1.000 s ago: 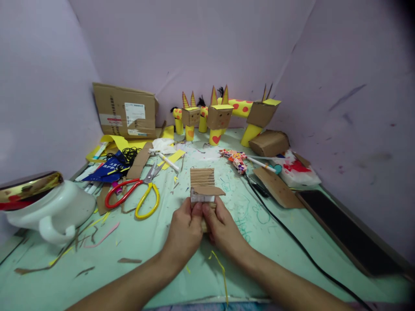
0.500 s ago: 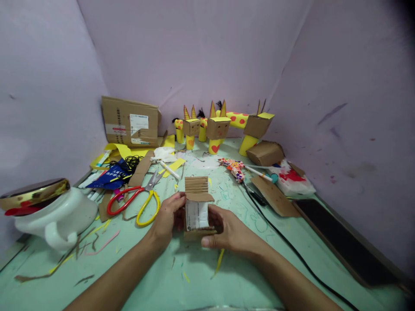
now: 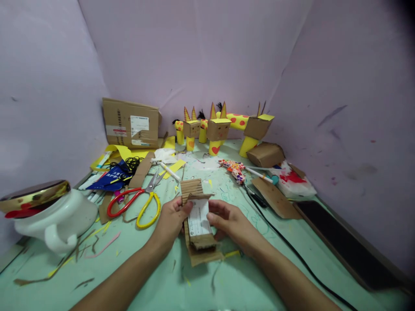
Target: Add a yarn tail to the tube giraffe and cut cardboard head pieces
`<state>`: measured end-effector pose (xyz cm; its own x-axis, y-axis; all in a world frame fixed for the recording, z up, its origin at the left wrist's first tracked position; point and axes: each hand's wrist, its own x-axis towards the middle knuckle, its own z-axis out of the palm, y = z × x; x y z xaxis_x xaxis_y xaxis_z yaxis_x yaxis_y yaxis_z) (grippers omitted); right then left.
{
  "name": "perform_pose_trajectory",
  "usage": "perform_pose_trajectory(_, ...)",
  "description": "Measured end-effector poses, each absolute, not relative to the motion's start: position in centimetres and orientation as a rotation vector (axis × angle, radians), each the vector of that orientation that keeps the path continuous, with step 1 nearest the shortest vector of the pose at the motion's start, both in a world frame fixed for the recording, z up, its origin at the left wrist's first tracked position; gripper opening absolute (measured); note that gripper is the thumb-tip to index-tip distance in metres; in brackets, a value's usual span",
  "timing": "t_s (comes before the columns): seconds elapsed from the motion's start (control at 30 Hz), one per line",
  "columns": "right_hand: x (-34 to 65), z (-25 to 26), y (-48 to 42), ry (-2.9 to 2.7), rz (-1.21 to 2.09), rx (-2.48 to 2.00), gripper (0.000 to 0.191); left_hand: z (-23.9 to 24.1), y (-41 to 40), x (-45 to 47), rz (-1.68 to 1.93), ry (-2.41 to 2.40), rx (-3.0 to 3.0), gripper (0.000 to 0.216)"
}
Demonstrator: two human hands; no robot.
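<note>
Both hands hold one cardboard piece (image 3: 198, 224) low over the green surface (image 3: 145, 268), in the middle of the view. The left hand (image 3: 170, 221) has its grip closed on the left edge of the piece, with the thumb near the top, just under the corrugated flap that stands up there. The right hand (image 3: 231, 222) grips the right edge, the fingers closed on it beside the white label (the print on the label is too small to read). The piece is tilted, its upper end away from the person, and its lower brown end touches or nearly touches the surface; I cannot tell which.

To the left of the hands lie scissors (image 3: 136, 202) with one red and one yellow handle, blades pointing away. Further left stands a white pot (image 3: 56, 218) with a gold lid. At the back, a flat cardboard box (image 3: 129, 123) leans on the wall, and next to it stand three cardboard animals (image 3: 218, 127) with yellow legs and pointed ears. On the right, a black cable (image 3: 292, 248) runs across the surface, near a brown cardboard strip (image 3: 275, 196) and a dark flat panel (image 3: 343, 242). Small paper scraps are spread around the hands
</note>
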<state>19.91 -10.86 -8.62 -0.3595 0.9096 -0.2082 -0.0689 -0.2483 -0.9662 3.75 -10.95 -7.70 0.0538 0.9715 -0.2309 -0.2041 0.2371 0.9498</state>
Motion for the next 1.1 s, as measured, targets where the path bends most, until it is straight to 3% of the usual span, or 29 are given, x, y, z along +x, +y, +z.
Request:
perform_pose_trajectory(0.1, 19.5, -9.2, -10.6, -1.314, 1.626, -1.207, 0.037, -7.4, -11.0, 3.9, 1.111, 1.12, 0.902, 0.043)
perform_pose_trajectory(0.37, 20.7, -9.0, -9.8, -1.207, 1.58, -1.309, 0.029, -7.7, -10.2, 2.4, 1.144, 1.301, 0.941, 0.029)
perform_pose_trajectory(0.57, 22.0, -10.4, -8.8, -1.329, 1.401, -1.427, 0.035, -6.9, -9.2, 0.4, 1.095, 1.416, 0.994, 0.019)
perform_pose_trajectory(0.67, 22.2, -10.4, -8.9, -1.583, 1.118, -1.65, 0.044, -6.4, -9.1, -0.2, 1.098, 1.43, 1.008, 0.02)
perform_pose_trajectory(0.8, 21.9, -9.0, -9.5, -1.872, 0.753, -1.89, 0.032, -5.3, -9.6, -0.6, 1.088, 1.301, 0.998, 0.022)
perform_pose_trajectory(1.0, 22.1, -8.2, -9.7, -1.846, 0.607, -1.89, 0.023, -4.5, -9.8, -1.6, 1.062, 1.222, 1.044, 0.042)
perform_pose_trajectory(1.1, 22.5, -8.2, -9.8, -1.608, 0.624, -1.693, 0.023, -4.2, -10.1, -1.8, 1.003, 1.197, 1.117, 0.04)
